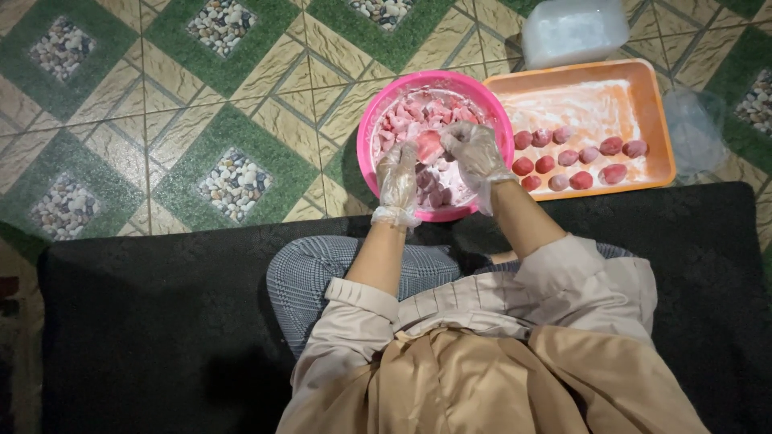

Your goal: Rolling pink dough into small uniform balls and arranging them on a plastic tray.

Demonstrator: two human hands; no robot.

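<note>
A pink round basin (378, 108) on the tiled floor holds several pink dough pieces dusted with white flour. Over it, my left hand (398, 178) and my right hand (474, 154), both in thin clear plastic gloves, hold one pink dough piece (429, 146) between their fingers. To the right lies an orange rectangular tray (655, 120) coated with white flour, with several rounded pink balls (581, 180) lined up in its near part.
A clear plastic container (575, 30) stands beyond the tray. A crumpled clear plastic bag (693, 120) lies to the tray's right. I sit on a black mat (145, 313), knees toward the basin. Green and cream patterned floor tiles (233, 173) spread to the left.
</note>
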